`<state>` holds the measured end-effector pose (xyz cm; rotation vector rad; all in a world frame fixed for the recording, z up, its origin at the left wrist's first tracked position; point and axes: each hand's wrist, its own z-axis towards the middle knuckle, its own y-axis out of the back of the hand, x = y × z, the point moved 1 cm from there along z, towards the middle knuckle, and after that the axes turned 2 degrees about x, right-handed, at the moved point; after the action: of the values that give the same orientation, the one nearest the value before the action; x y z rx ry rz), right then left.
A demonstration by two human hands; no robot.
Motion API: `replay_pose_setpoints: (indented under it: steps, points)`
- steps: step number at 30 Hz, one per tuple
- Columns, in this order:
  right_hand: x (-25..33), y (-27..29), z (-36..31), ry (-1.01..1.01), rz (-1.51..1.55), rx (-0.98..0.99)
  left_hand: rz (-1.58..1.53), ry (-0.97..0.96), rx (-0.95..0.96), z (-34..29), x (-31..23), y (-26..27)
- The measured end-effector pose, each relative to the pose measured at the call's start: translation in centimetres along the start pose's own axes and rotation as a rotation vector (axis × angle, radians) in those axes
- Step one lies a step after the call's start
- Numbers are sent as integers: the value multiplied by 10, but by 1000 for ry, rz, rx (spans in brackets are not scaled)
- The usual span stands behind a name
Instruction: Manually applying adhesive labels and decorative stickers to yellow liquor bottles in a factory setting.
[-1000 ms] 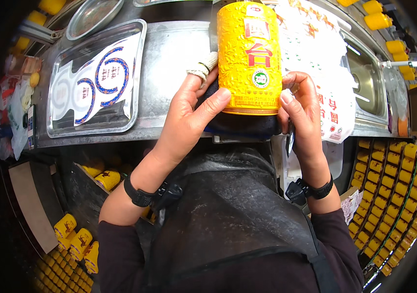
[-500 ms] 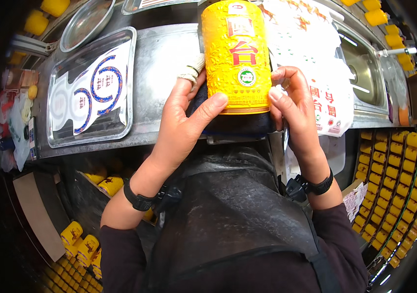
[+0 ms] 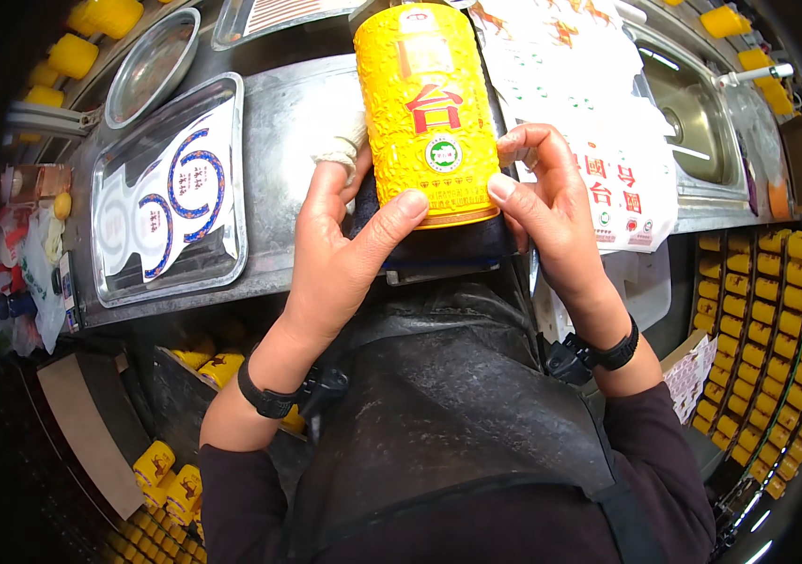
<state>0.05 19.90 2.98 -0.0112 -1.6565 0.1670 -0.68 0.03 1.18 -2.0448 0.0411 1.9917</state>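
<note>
A yellow embossed cylindrical bottle [image 3: 429, 103], with large red characters and a round green-and-white emblem, lies on a dark cloth pad [image 3: 438, 246] at the front of the metal counter. My left hand [image 3: 340, 235] holds its lower left side, thumb on the front near the base. White cloth-like covering [image 3: 340, 146] wraps some of my left fingers, which are partly hidden behind the bottle. At the lower right side, my right hand [image 3: 551, 197] presses its thumb against the edge, index finger bent close by. The remaining right fingers are mostly hidden underneath.
A metal tray [image 3: 239, 179] with printed blue-edged curved labels is at left, below a round metal dish [image 3: 152, 70]. Printed white sheets [image 3: 575, 122] cover the counter to the right, beside a sink [image 3: 692, 122]. Racks of yellow bottles [image 3: 767, 329] stand lower right.
The view has shifted slightly. The bottle leans a little more to the left, and my right thumb now rests on its lower right edge. Both hands stay around its base.
</note>
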Motion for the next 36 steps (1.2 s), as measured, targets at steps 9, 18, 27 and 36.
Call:
replay_pose_setpoints:
  steps: [9, 18, 27, 36]
  points:
    - [17, 1, 12, 35, -176, -71, 4, -57, -27, 0, -13, -7]
    - [12, -15, 27, 146, -363, -136, 194, -97, -34, 1, -14, -13]
    - [11, -17, 29, 156, -316, -149, 181, -95, -28, 2, -12, -12]
    - [1, 76, 58, -259, 465, -294, 189, -130, -26, 3, -11, -12]
